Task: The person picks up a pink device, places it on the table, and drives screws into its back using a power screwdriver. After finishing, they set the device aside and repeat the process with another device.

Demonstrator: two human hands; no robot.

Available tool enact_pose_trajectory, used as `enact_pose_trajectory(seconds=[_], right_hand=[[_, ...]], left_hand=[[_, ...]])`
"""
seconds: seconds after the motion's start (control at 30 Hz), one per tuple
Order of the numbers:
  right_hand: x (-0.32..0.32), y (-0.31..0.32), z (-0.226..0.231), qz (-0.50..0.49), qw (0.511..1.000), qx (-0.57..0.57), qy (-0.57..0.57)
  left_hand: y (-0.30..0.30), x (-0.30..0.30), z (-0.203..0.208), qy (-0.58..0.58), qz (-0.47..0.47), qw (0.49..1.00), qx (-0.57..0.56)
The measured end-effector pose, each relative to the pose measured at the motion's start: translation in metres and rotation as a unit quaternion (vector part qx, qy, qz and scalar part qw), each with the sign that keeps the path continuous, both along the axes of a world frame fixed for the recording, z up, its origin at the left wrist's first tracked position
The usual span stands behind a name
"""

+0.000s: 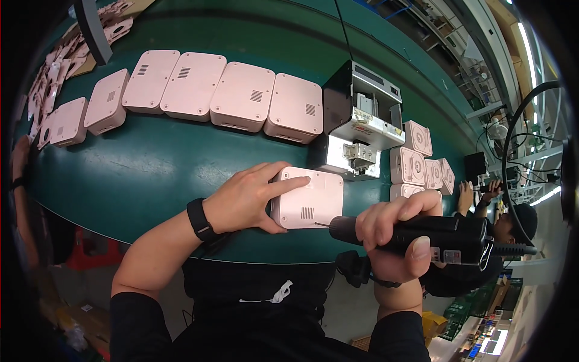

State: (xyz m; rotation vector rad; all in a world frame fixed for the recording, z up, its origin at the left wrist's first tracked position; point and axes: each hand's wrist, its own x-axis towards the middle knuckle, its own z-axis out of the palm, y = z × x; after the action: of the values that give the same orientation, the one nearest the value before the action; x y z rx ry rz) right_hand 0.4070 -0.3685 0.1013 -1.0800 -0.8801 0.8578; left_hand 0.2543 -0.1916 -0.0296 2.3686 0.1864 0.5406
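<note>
A pale pink plastic housing [322, 199] with a small vent grille and corner screw holes lies flat on the green bench, close to its front edge. My left hand [256, 196] grips its left side, index finger pressed on the top face and thumb at the near edge. In my right hand [398, 226] is a black corded electric screwdriver [449, 235], held level with its thin bit pointing left. The bit's tip is over the near right part of the housing; whether it sits in a screw hole I cannot tell.
Behind stands a black and silver screw-feeding machine [362, 120]. A row of similar pink housings [241, 90] runs along the back left, and pink parts with round recesses [410, 166] sit at right. Flat pink pieces [66, 57] are piled far left. A co-worker [512, 223] is at right.
</note>
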Motion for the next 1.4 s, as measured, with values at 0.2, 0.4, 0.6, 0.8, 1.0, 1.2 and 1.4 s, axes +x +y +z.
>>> enact_pose_trajectory(seconds=[0.2,0.4,0.6,0.8,1.0,1.2,1.4], right_hand=[[-0.006,0.007,-0.004,-0.064,0.996,0.028,-0.063],[0.009,0.007,0.007,-0.034,0.994,0.04,-0.093],[0.069,0.042,0.013,-0.14,0.968,0.177,-0.111],[0.08,0.049,0.006,-0.168,0.973,0.131,-0.089],[0.033,0.03,0.009,-0.075,0.989,0.122,-0.022],[-0.02,0.019,0.029,0.01,0.995,0.101,-0.006],[-0.036,0.022,0.025,0.035,0.998,0.043,0.022]], left_hand=[[0.001,0.003,0.002,0.002,-0.003,1.0,-0.002],[0.003,0.001,0.006,0.002,-0.016,1.0,0.008],[0.001,0.0,0.007,0.015,-0.017,0.999,0.024],[0.002,-0.002,0.004,0.016,-0.011,0.999,0.031],[0.004,-0.003,0.002,0.014,-0.012,1.0,0.013],[0.002,0.0,-0.003,-0.008,-0.009,1.0,0.016],[0.002,-0.001,-0.004,-0.007,-0.008,1.0,0.006]])
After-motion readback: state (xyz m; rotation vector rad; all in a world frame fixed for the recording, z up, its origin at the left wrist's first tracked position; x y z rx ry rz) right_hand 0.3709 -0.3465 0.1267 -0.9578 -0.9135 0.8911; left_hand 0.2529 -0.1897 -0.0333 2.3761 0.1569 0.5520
